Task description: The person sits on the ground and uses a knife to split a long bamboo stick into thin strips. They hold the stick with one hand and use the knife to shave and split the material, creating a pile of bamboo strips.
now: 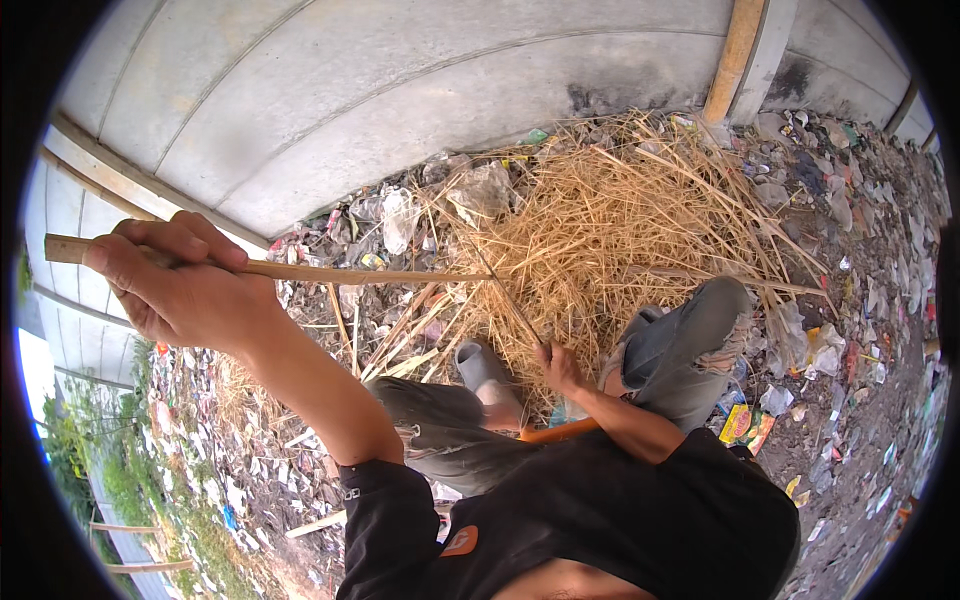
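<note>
The left hand (180, 280) is raised out to the left, fingers closed round a long, flat strip (370, 275) near its thick end, which pokes out past the fist. The strip runs rightward to the near left edge of a pile of shavings (600, 220), its far end meeting a knife (515, 308); whether the two touch, I cannot tell. The right hand (563, 370) grips the knife between the knees, the thin, dark blade slanting up and to the left, over the shavings. More loose strips (405, 335) lie left of the pile, near a grey clog (480, 365) on the left foot. Litter (850, 420) covers the ground around, and a grey wall (400, 100) stands behind the pile
</note>
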A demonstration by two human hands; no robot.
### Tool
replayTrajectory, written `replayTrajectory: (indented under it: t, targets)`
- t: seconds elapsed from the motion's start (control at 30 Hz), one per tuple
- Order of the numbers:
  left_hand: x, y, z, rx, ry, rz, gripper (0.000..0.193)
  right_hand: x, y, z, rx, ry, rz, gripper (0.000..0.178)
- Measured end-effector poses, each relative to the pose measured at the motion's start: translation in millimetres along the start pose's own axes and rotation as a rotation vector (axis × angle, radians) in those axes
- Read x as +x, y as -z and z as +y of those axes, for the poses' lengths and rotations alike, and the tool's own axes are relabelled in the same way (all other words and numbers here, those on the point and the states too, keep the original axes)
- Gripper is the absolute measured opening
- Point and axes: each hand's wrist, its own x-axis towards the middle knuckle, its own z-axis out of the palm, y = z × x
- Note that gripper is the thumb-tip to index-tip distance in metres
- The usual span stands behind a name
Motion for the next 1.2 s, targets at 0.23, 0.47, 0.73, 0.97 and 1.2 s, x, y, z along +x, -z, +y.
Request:
replayTrajectory:
  t: [0.23,0.47,0.73,0.97,1.2]
  targets:
    - [59.6,61.9,58.4,-0.203,-0.059,-0.086,0.024,8.6,-7.9,65.7,-0.071,-0.342,-0.025,0.065]
    - [52.6,44.4,36.8,0.134,-0.051,0.286,0.027,21.4,-9.6,26.8,-0.001,-0.07,0.199,0.067]
    - [23.5,32.2,-51.2,-0.159,0.253,0.147,0.036,7.9,-15.1,44.1,0.161,-0.609,0.006,0.06]
    - [2.1,-13.8,-63.4,-0.016,0.21,0.298,0.03,12.1,-3.0,57.5,0.292,-0.509,-0.132,0.064]
    - [-7.7,-19.0,-70.9,0.269,-0.136,0.203,0.053,7.4,8.4,29.8,-0.1,-0.429,-0.299,0.064]
